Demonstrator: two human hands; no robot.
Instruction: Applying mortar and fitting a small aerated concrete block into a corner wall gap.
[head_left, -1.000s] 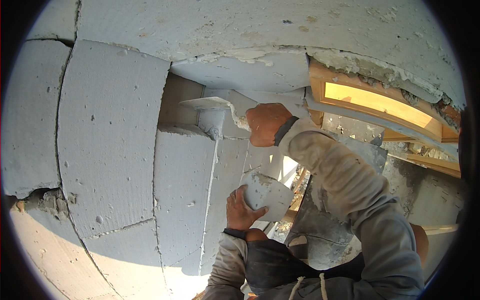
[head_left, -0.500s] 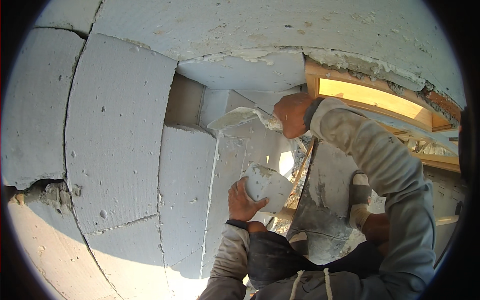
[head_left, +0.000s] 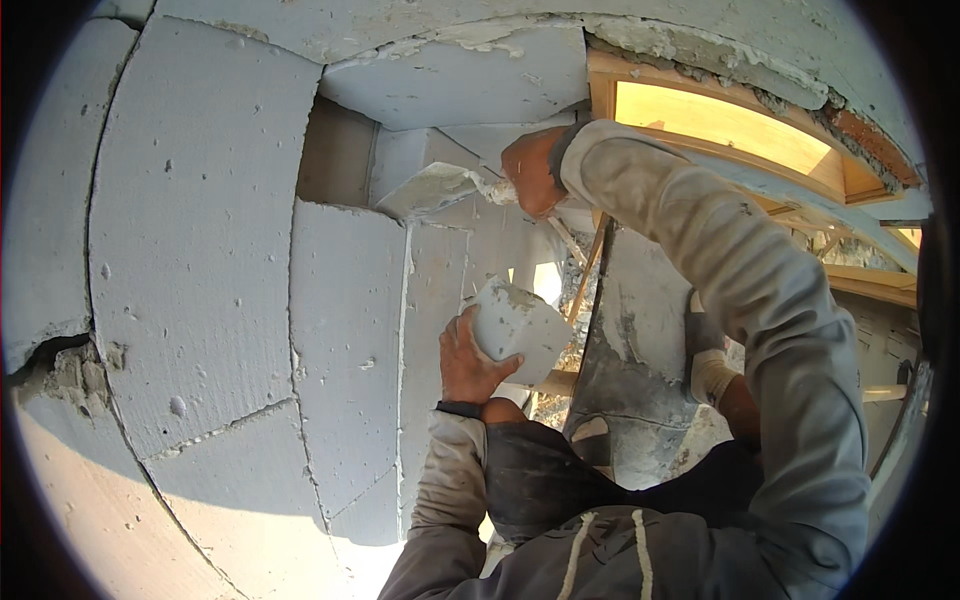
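Observation:
My left hand (head_left: 470,362) is closed around the edge of a small grey-white aerated concrete block piece (head_left: 525,330), thumb across its near side. Smears of mortar mark the top of that piece, which is held above my knee. Farther up, my right hand (head_left: 533,172) grips a mortar-caked trowel (head_left: 430,190) by its handle. The blade points left, at the lower edge of a recess (head_left: 338,150) in the block wall. Whether the blade touches the wall there, I cannot tell.
Large pale wall blocks (head_left: 200,200) with rough joints fill the left side. A wooden frame (head_left: 730,125) sits at the upper right. Beneath me, a grey board (head_left: 640,330) bears my sandalled feet, with rubble showing beside it. Sunlight falls on the lower left wall.
The whole scene has shifted up and slightly left in view. The trowel blade sits a little closer to the recess's lower edge; both hands keep their holds.

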